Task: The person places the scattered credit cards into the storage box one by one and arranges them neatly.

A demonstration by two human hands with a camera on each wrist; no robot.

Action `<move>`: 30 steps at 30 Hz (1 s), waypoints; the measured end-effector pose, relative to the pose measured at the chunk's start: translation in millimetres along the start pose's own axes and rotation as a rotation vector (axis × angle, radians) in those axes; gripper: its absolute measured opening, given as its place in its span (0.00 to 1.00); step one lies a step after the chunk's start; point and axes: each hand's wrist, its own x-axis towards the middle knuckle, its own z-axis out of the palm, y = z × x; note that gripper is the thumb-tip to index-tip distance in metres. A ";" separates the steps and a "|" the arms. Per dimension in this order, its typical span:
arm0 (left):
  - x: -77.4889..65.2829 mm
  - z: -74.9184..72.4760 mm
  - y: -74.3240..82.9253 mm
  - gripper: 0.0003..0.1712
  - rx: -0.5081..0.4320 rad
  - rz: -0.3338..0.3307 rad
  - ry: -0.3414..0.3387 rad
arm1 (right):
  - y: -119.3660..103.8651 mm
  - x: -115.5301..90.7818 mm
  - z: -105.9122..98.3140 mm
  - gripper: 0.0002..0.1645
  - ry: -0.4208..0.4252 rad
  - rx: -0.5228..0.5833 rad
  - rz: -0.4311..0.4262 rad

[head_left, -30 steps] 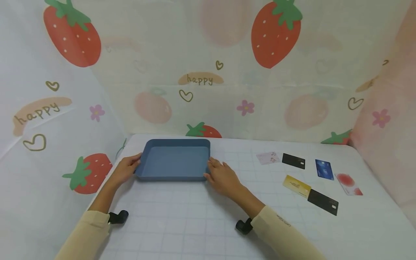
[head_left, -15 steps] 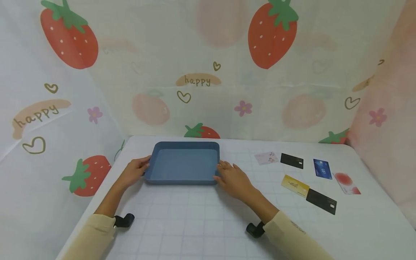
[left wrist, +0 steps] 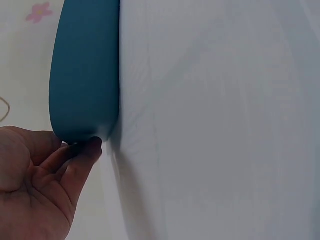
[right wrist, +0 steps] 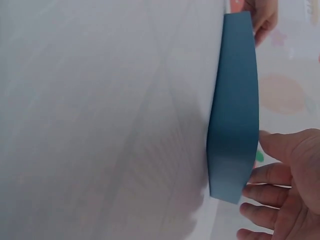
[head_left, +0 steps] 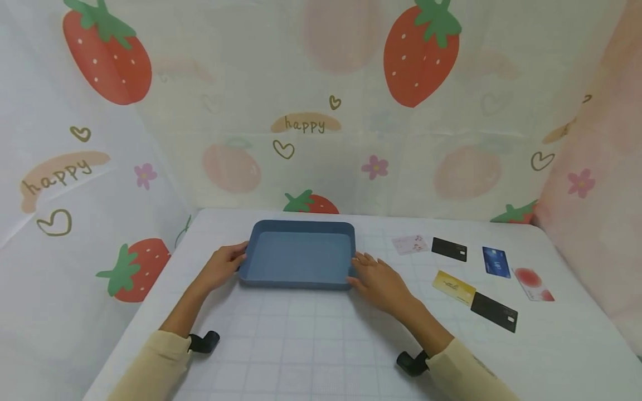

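A shallow blue rectangular tray [head_left: 301, 256] stands on the white table, with nothing seen in it. My left hand [head_left: 223, 267] holds the tray's left end, its fingertips against the outer wall near the corner in the left wrist view. At the other end, my right hand [head_left: 383, 284] grips the right side. Its thumb lies at the rim by the near corner, and its spread fingers [right wrist: 265, 195] meet the end wall. Part of the left fingertips is hidden behind the tray.
Several cards lie flat to the right: a pale pink card [head_left: 410, 244], a black card [head_left: 449, 249], a blue card [head_left: 496, 262], a red-and-white card [head_left: 534, 284], a gold card [head_left: 453, 287] and a second black card [head_left: 494, 312]. A strawberry-patterned curtain [head_left: 306, 167] surrounds the table.
The tray has slid to the right across the table and slightly nearer, both hands moving along with it. The cards stay where they were.
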 end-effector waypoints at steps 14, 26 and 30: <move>6.9 27.7 24.7 0.27 0.011 0.020 -0.018 | 24.7 -25.9 -11.5 0.34 0.003 0.047 0.052; 12.4 48.6 45.8 0.27 -0.014 0.048 -0.053 | 44.0 -46.3 -23.0 0.34 0.011 0.040 0.063; 13.8 55.2 51.7 0.27 -0.006 0.052 -0.053 | 49.4 -50.5 -25.2 0.34 0.010 0.041 0.072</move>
